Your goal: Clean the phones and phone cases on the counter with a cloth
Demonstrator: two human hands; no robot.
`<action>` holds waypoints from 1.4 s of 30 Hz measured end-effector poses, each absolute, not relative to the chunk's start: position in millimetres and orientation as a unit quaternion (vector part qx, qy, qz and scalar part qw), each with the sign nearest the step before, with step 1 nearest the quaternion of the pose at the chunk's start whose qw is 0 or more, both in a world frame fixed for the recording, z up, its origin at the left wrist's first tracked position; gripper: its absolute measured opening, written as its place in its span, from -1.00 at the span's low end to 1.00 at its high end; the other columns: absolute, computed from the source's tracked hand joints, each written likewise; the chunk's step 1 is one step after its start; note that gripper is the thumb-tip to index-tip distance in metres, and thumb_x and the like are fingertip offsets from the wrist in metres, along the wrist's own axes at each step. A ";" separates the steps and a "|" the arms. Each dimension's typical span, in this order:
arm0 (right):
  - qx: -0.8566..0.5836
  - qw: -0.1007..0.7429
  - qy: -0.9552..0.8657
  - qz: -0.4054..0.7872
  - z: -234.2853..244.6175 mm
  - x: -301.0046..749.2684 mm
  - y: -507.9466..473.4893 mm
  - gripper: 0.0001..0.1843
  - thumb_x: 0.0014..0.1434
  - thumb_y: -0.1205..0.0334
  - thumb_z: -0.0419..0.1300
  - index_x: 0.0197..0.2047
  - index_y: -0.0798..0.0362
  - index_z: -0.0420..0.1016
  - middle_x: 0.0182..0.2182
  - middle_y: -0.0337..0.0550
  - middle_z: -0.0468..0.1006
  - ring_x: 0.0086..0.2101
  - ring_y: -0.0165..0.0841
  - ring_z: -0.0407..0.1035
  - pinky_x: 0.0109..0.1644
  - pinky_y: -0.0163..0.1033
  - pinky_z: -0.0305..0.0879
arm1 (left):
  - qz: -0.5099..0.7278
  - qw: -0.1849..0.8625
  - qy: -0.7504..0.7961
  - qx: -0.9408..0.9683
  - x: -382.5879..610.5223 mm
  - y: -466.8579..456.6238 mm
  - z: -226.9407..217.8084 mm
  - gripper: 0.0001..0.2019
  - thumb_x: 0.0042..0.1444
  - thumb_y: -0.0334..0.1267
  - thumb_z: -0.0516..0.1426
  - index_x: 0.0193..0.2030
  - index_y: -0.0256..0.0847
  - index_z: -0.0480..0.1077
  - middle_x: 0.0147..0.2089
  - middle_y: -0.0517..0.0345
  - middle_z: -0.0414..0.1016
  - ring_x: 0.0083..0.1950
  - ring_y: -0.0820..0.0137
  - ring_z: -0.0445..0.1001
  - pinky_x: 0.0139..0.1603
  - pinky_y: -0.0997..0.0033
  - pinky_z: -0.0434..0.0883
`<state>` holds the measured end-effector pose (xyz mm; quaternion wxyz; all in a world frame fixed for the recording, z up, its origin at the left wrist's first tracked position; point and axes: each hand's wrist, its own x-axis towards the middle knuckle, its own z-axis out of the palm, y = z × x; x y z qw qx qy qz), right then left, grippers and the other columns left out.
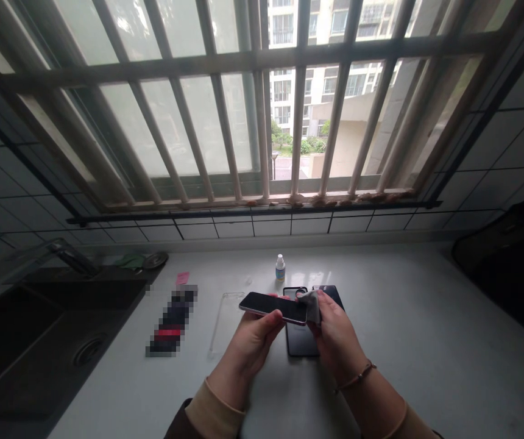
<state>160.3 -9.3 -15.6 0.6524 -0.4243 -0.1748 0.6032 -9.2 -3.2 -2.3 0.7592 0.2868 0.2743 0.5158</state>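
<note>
Cradling a glossy silver-edged smartphone (271,308), left grip (248,350) cupped beneath, right grip (337,338) pinching grey cloth (311,306) against it

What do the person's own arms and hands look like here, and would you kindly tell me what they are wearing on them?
The left hand and right hand are bare, without gloves. Both forearms wear beige sleeves, and the left sleeve has a dark brown outer layer beyond it. A thin cord bracelet circles the right wrist.

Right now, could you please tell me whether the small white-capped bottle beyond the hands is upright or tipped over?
It is upright: the small bottle stands on its base on the white countertop, with its white cap at the top.
</note>
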 end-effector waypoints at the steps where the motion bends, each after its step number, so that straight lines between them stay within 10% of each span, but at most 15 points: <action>1: -0.418 0.655 -0.182 0.602 -15.2 160.9 -8.9 -0.59 0.20 -0.18 0.41 -0.13 -0.01 0.66 -0.15 -0.06 0.77 -0.20 -0.18 0.66 -0.16 -0.20 0.59 | 0.524 0.755 0.279 0.280 -8.3 -3.5 -2.7 -0.59 0.00 -0.32 0.53 -0.02 -0.22 0.58 0.09 -0.06 0.69 0.26 0.02 0.58 0.46 -0.01 0.33; 15: -0.437 0.675 -0.256 0.536 -22.9 160.6 -10.8 -0.52 0.26 -0.24 0.36 -0.05 0.02 0.65 -0.14 -0.06 0.74 -0.17 -0.17 0.64 -0.11 -0.15 0.61 | 0.622 0.645 0.337 0.290 12.7 -10.5 -10.9 -0.32 -0.10 -0.31 0.56 0.17 -0.11 0.46 0.04 0.05 0.70 0.12 0.11 0.65 0.38 -0.05 0.37; 29: -0.467 0.679 -0.201 0.530 -9.6 161.6 -16.6 -0.50 0.14 -0.24 0.43 -0.11 0.02 0.64 -0.26 -0.09 0.75 -0.30 -0.21 0.63 -0.33 -0.23 0.55 | 0.612 0.736 0.274 0.092 -3.9 6.1 -6.5 -0.66 0.08 -0.08 0.50 -0.20 -0.31 0.62 -0.11 -0.08 0.74 -0.06 0.23 0.74 0.09 0.31 0.66; 42: -0.508 0.638 -0.306 0.492 -19.9 160.7 -20.1 -0.43 0.27 -0.30 0.31 0.02 0.03 0.66 -0.26 -0.09 0.74 -0.29 -0.19 0.60 -0.25 -0.21 0.51 | 0.629 0.657 0.330 0.252 6.7 -4.3 -12.2 -0.53 -0.01 -0.18 0.54 0.00 -0.19 0.53 -0.01 0.01 0.73 0.10 0.14 0.68 0.34 -0.01 0.48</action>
